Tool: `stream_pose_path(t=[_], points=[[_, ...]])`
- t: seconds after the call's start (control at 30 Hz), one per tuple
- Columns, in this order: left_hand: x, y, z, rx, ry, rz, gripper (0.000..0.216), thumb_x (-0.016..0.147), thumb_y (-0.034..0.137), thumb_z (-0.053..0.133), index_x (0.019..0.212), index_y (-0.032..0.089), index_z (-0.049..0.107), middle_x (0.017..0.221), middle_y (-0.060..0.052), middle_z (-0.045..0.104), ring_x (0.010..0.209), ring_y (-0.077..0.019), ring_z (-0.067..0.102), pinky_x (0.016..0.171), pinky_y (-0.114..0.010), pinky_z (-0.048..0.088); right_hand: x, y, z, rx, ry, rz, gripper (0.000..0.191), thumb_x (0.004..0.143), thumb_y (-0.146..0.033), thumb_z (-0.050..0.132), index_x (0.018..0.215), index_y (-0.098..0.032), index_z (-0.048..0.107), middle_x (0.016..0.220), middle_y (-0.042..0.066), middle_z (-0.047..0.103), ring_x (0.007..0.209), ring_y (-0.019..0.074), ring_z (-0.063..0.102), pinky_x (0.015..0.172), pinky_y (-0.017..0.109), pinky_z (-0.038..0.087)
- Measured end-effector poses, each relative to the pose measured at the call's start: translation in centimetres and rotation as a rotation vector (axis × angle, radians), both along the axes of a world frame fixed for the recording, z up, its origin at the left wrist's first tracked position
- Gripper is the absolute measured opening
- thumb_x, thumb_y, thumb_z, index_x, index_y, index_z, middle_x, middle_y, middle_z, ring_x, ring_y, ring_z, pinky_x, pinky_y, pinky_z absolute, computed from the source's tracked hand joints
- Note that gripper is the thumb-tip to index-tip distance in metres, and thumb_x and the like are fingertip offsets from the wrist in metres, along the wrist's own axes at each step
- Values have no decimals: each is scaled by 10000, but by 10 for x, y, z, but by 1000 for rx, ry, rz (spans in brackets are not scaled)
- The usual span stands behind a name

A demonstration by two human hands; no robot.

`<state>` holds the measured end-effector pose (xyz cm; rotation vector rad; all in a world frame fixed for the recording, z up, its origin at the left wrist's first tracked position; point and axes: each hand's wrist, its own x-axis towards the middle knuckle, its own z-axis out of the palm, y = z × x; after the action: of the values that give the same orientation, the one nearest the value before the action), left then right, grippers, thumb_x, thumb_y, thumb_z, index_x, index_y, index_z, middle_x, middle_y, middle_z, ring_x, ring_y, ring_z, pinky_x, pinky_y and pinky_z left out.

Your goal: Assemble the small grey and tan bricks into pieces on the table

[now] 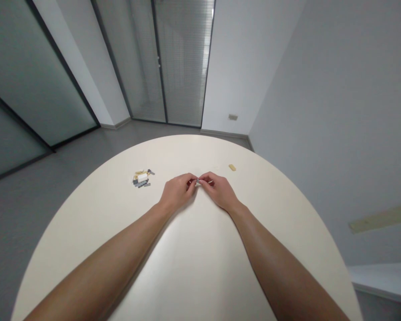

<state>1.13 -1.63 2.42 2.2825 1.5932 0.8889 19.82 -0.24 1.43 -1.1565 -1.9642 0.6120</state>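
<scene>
Left hand and right hand: both grips closed, pinching small brick between fingertips. Long axis looks crosswise, left-right; too small to confirm.

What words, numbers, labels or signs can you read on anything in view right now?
Nothing is legible. The wall plate and the building bricks are too small to read, as is the small piece pinched between the left hand and the right hand.
</scene>
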Motion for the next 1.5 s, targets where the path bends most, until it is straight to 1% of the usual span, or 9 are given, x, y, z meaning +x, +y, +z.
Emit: stream_pose_path(t=[0.37,0.6,1.0,1.23,1.5], points=[[-1,1,-1,4,0,-13,240,962,279,502,1061,249,718,1042,-32,775,836,-195,695,761,-319,502,-1,-1,2,-15,-9,4,126,962,-291,587,1016,-252,693,928,11,760,855,174,701,784,311,509],[0,1,-1,15,-13,-18,243,970,285,499,1082,266,714,1054,-19,774,843,-190,702,761,-307,501,-1,1,0,-4,8,-2,124,960,-278,579,1023,-255,683,938,11,755,861,175,694,800,318,510],[0,0,-1,49,-49,11,194,964,306,528,1057,257,691,987,-1,773,802,-172,699,728,-292,485,-1,1,-1,23,30,-48,112,954,-304,589,998,-248,676,925,16,745,846,173,685,781,312,518],[0,1,-3,79,-96,10,179,965,297,537,1043,248,690,971,-1,772,765,-154,688,704,-277,479,-1,1,-1,18,46,-24,158,892,-295,681,1038,-240,655,925,6,731,839,158,679,793,307,524],[0,1,-3,96,-111,0,185,965,296,535,1047,248,694,973,-5,772,774,-154,689,709,-275,490,0,1,0,5,40,-30,125,907,-294,666,1020,-241,665,914,6,734,827,158,680,789,306,519]])
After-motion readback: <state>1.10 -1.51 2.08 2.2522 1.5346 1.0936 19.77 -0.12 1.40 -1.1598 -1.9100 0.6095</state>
